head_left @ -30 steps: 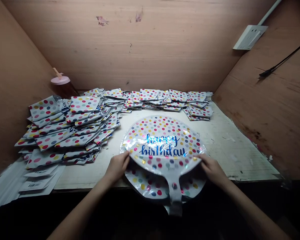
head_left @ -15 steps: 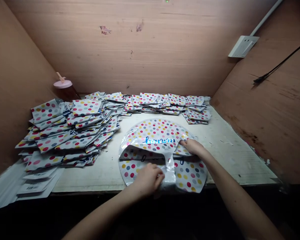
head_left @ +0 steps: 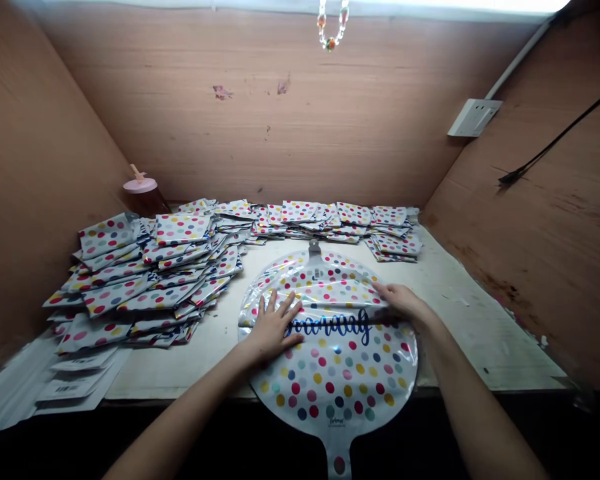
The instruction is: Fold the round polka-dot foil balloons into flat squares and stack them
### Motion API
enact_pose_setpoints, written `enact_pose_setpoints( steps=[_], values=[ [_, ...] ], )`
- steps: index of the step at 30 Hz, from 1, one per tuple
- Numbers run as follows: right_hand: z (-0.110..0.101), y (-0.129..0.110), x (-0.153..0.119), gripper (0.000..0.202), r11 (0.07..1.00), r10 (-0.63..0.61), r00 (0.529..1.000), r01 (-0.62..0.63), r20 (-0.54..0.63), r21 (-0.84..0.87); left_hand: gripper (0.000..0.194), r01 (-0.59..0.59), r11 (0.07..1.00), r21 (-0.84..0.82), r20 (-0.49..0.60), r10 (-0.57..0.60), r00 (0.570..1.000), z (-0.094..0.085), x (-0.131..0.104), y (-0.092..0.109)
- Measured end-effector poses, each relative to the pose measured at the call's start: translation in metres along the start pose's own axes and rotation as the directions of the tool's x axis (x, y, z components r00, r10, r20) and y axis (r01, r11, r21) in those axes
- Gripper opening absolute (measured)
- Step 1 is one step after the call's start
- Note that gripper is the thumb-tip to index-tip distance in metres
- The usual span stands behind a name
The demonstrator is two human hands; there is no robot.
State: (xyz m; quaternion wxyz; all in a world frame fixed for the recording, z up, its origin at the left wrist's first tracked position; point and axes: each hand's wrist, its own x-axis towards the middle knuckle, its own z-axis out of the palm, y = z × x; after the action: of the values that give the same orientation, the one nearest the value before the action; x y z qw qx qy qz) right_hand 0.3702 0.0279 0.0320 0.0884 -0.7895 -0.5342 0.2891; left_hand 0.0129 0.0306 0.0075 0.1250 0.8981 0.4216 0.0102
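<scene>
A round, flat foil balloon [head_left: 330, 373] with coloured dots and blue lettering lies on the white table, its lower part and tail hanging past the front edge. A small tab with a hole sticks up at its top. My left hand [head_left: 273, 327] rests on the balloon's left half with the fingers spread. At the right upper rim, my right hand [head_left: 405, 301] has its fingers together on the foil; whether it pinches the edge is hard to make out.
Piles of folded dotted foil packets [head_left: 165, 287] stand at the left, with more along the back [head_left: 300, 213]. Labelled white sheets [head_left: 70, 387] lie front left. A pink-lidded cup [head_left: 143, 190] stands back left. Wooden walls enclose the table [head_left: 460, 320]; a cable hangs right.
The folded-over part of the balloon has opened out, and its tail now hangs toward me. My left hand has moved up and left and spread its fingers. The view has tilted upward.
</scene>
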Motion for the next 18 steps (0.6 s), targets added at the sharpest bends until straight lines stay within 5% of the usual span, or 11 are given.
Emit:
enact_pose_setpoints(
  steps=[3,5,7,9,12,14,18],
  values=[
    [0.003,0.033,-0.019,0.044,0.957,-0.058,0.998,0.048,0.024,0.286,0.071,-0.023,1.0,0.0,-0.009,0.023,1.0,0.005,-0.002,-0.006],
    [0.011,0.048,-0.028,0.04,0.942,-0.026,0.991,0.068,-0.131,0.329,0.069,-0.025,1.0,0.007,0.001,0.025,1.0,0.007,-0.004,-0.007],
    [0.02,0.054,-0.036,0.033,0.986,-0.052,0.92,0.109,-0.389,0.127,0.068,-0.025,1.0,0.019,0.016,0.025,1.0,0.009,-0.003,-0.007],
    [0.027,0.052,-0.045,0.03,0.952,-0.305,0.823,0.243,-0.479,-0.188,0.068,-0.031,0.999,0.02,0.033,0.031,0.999,0.009,-0.002,-0.007],
    [0.034,0.045,-0.054,0.034,0.702,-0.695,0.683,0.579,-0.224,-0.414,0.069,-0.044,0.999,-0.005,0.042,0.044,0.998,0.003,0.0,-0.005],
    [0.034,0.043,-0.053,0.039,0.636,-0.76,0.638,0.687,-0.127,-0.352,0.069,-0.048,0.998,-0.027,0.017,0.049,0.999,-0.006,0.0,-0.008],
    [0.018,0.048,-0.037,0.033,0.743,-0.662,0.734,0.669,-0.153,-0.006,0.07,-0.026,0.985,-0.17,-0.057,0.017,0.998,-0.026,-0.005,-0.041]
  ],
)
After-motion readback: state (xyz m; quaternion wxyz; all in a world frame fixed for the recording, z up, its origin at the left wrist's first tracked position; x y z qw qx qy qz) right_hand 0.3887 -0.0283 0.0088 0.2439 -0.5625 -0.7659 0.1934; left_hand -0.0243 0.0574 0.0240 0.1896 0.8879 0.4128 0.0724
